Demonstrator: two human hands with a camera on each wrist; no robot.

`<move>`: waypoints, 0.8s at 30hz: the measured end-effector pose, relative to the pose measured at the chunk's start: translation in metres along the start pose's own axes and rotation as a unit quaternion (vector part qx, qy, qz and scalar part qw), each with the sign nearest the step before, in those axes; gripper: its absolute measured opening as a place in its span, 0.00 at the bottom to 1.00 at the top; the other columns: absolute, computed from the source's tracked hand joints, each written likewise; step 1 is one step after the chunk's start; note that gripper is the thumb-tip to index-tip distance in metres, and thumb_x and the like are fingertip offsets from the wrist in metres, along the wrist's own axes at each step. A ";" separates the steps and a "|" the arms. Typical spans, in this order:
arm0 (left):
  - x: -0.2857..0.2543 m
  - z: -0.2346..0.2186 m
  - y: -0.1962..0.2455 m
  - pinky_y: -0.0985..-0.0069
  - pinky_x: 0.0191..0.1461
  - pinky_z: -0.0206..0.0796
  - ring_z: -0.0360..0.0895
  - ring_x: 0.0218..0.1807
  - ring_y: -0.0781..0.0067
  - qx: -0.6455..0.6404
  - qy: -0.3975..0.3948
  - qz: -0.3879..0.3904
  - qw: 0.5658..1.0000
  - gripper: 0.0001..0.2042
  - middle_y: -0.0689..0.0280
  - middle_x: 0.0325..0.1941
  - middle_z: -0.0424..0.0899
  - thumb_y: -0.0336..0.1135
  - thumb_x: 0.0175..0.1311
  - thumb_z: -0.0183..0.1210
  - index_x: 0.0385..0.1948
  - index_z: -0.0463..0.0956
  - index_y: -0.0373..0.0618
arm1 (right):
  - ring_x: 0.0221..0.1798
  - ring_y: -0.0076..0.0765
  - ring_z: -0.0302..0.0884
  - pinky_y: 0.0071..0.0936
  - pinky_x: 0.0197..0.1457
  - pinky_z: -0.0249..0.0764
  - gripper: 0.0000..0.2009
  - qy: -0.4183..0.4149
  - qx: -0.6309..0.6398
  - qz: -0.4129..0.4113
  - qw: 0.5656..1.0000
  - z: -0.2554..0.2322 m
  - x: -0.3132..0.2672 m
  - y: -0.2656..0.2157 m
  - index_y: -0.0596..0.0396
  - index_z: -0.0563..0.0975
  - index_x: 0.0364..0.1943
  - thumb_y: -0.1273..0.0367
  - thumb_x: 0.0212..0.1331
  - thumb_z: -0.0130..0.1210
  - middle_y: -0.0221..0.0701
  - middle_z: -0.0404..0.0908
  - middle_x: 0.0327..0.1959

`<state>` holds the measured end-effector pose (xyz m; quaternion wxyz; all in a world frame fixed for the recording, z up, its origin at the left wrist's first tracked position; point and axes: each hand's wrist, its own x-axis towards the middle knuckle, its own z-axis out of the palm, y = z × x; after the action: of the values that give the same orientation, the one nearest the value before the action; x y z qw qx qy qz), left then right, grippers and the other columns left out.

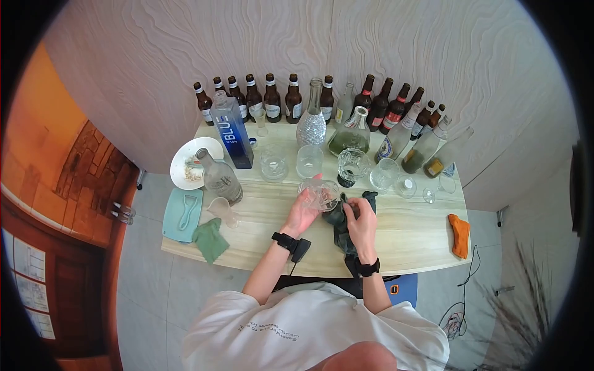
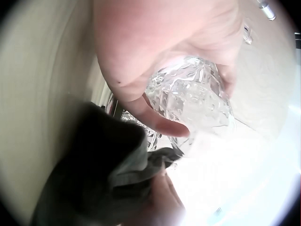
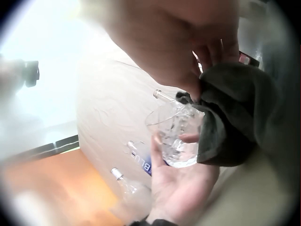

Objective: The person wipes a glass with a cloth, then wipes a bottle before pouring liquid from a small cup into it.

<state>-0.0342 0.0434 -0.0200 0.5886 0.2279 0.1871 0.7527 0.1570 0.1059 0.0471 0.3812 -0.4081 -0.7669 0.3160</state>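
Two hands grip: the left (image 1: 301, 214) a clear, textured round glass (image 1: 320, 194), the right (image 1: 363, 225) limp, dark cloth (image 1: 341, 232).

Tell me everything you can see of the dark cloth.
The dark cloth looks like soft, matt, grey-green fabric, creased and bunched, with no pattern showing. The right hand pinches it; a small tip pokes out toward the clear glass in the left hand, though contact there is hard to confirm. The rest hangs in loose folds over the table.

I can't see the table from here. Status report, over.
Left hand holding clear glass. Right hand pinching dark cloth, close by it. More glassware just beyond; crowded there.
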 end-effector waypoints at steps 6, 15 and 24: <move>0.000 -0.004 -0.007 0.57 0.75 0.70 0.78 0.72 0.59 0.027 0.009 -0.020 0.999 0.42 0.57 0.70 0.81 0.63 0.74 0.62 0.81 0.59 0.48 | 0.65 0.49 0.80 0.42 0.68 0.76 0.39 -0.011 0.025 -0.091 0.996 -0.012 0.002 -0.024 0.54 0.73 0.73 0.68 0.54 0.78 0.45 0.80 0.65; -0.004 -0.009 -0.015 0.53 0.79 0.67 0.74 0.76 0.56 0.027 -0.053 -0.121 0.991 0.44 0.55 0.75 0.76 0.67 0.74 0.60 0.81 0.58 0.45 | 0.63 0.37 0.84 0.36 0.67 0.83 0.51 -0.125 0.170 -0.064 0.975 0.002 0.001 -0.034 0.56 0.65 0.77 0.68 0.46 0.84 0.38 0.79 0.71; 0.003 0.016 -0.004 0.63 0.69 0.78 0.76 0.74 0.48 0.045 -0.078 -0.082 0.993 0.46 0.45 0.78 0.70 0.66 0.76 0.57 0.84 0.52 0.43 | 0.64 0.39 0.82 0.37 0.71 0.76 0.45 0.087 0.144 -0.057 0.984 -0.052 0.019 -0.027 0.57 0.71 0.70 0.64 0.45 0.84 0.39 0.85 0.61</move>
<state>-0.0226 0.0471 -0.0085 0.6504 0.2958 0.1930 0.6724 0.1829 0.1185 0.1014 0.5188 -0.3305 -0.6994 0.3640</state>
